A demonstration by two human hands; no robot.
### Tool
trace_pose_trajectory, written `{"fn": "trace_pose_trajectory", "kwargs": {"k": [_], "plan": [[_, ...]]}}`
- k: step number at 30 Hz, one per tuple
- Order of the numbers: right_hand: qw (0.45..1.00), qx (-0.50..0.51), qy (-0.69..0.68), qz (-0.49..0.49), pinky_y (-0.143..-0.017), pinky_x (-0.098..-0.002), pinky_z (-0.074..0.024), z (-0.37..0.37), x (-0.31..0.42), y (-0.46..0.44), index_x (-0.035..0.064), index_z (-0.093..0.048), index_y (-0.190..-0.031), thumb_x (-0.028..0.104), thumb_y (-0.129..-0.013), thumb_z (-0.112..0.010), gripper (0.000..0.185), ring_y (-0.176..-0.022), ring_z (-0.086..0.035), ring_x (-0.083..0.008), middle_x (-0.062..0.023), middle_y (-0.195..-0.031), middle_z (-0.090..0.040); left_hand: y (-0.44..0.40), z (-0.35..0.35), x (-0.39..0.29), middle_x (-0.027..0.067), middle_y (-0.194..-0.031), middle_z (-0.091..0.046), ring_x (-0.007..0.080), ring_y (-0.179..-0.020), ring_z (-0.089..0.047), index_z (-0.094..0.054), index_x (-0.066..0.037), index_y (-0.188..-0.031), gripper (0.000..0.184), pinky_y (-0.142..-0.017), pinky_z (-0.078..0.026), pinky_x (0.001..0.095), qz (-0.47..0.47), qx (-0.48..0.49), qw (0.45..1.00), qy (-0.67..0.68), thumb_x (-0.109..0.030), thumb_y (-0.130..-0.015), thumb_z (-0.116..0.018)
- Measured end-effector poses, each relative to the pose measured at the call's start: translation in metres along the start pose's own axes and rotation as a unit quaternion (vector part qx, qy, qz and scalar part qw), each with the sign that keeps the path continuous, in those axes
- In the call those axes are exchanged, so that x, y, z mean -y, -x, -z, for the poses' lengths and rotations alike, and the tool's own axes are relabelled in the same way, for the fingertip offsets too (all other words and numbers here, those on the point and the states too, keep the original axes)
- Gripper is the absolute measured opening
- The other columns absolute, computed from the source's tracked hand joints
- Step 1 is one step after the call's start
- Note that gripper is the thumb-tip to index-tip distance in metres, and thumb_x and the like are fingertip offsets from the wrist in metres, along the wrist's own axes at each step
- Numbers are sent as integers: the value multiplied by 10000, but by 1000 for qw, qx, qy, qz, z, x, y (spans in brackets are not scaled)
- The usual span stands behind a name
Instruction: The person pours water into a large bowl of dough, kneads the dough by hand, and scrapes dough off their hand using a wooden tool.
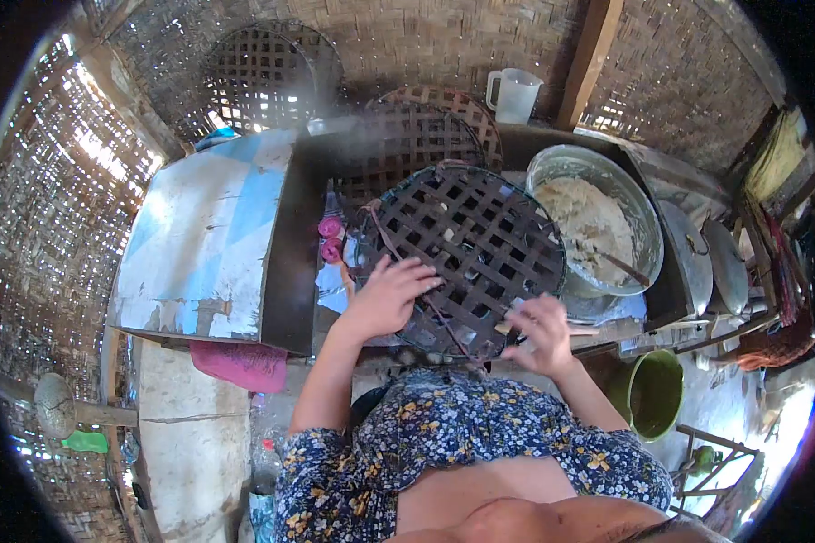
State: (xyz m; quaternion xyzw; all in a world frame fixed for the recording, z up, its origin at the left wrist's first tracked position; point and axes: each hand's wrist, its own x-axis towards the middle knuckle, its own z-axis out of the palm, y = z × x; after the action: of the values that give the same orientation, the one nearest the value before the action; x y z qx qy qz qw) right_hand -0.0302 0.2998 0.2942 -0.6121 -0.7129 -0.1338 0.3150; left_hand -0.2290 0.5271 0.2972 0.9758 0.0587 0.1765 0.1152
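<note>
A round, dark tray of woven bamboo [480, 249] with an open lattice lies in front of me, a few pale bits stuck on it. My left hand [394, 294] rests at its left edge, fingers stretched over the lattice and a thin cord [391, 237] that runs along that side. Over the lower right rim is my right hand [543, 335], slightly blurred, its fingers apart and bent. A small pale piece shows by its fingertips; whether they touch it I cannot tell. Right of the tray stands a large metal basin [643, 195] of pale dough [589, 222], with a long-handled utensil [620, 264] in it.
More woven trays [417, 145] lean at the back, near a white plastic jug [516, 95]. A blue-and-white box-like surface [208, 235] stands at left, beside two pink rolls [331, 238]. Metal lids [684, 253] and a green bucket [654, 394] are at right.
</note>
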Motion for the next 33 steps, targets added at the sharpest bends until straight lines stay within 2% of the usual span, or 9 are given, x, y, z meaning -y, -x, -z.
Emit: {"fn": "trace_pose_trajectory", "kwargs": {"k": [3,7,11,14,20,26,30,31,33], "plan": [[966,-102,120,-206,-802,-384,-413,-2,-16,18,74,-516,-1132,240,-690,-686,502,-914,-510,-239,-119,-1050,-497,-4,-16,1,20,-1099,-561,254,-1080,-468,-579,-134,-1046,330,-977,-290,478,-5,41,999,21,-68,-723,-559],[806,-196,-237,-505,-680,-293,-452,-20,-32,33,55,-452,-1192,169,-746,-641,498,-848,-525,-178,-98,-1033,-504,-1,-20,3,59,-1042,-579,231,-1052,-494,-605,-89,-966,293,-968,-327,456,-44,18,999,25,-19,-689,-538],[552,-159,-585,-573,-488,-221,-411,-26,-45,33,19,-460,-1098,134,-811,-567,327,-670,-527,-100,-25,-862,-566,5,-28,7,67,-942,-610,230,-940,-560,-618,-69,-863,208,-902,-402,422,-48,-71,995,59,-14,-671,-558],[584,-149,-561,-567,-490,-221,-428,-30,-44,34,37,-479,-1009,146,-822,-556,229,-665,-535,-108,-34,-860,-568,10,-9,4,63,-871,-624,233,-875,-587,-616,-68,-817,156,-866,-429,411,-31,-149,988,24,-9,-678,-575],[530,-157,-622,-554,-526,-260,-527,-32,-22,15,17,-441,-1020,86,-815,-560,247,-677,-554,-133,-48,-851,-530,65,38,6,87,-792,-617,235,-742,-587,-593,-64,-829,174,-761,-473,369,75,-373,922,-70,9,-679,-646],[522,-165,-621,-561,-545,-281,-549,-35,-21,16,13,-427,-1022,68,-812,-558,253,-684,-563,-144,-52,-844,-519,134,41,18,97,-795,-620,235,-704,-574,-601,-49,-883,197,-635,-470,333,264,-397,868,-143,16,-702,-642],[542,-97,-621,-557,-571,-277,-542,-27,-23,16,19,-424,-1050,97,-820,-555,276,-707,-580,-148,-70,-882,-551,147,49,0,60,-931,-607,248,-879,-547,-605,-77,-924,265,-850,-384,412,323,-123,928,-138,-57,-666,-658],[552,-71,-618,-555,-583,-271,-537,-22,-21,15,27,-428,-1074,117,-819,-561,301,-711,-590,-151,-77,-892,-564,143,49,-6,51,-1027,-579,258,-1011,-507,-591,-98,-994,360,-962,-277,458,339,-59,934,-93,-90,-641,-657],[581,18,-588,-562,-591,-264,-526,-16,-25,21,29,-453,-1087,154,-816,-572,321,-715,-601,-152,-79,-894,-583,127,46,-21,59,-1060,-566,257,-1062,-489,-572,-104,-1043,423,-990,-241,470,316,-49,946,-44,-89,-629,-658]]}}
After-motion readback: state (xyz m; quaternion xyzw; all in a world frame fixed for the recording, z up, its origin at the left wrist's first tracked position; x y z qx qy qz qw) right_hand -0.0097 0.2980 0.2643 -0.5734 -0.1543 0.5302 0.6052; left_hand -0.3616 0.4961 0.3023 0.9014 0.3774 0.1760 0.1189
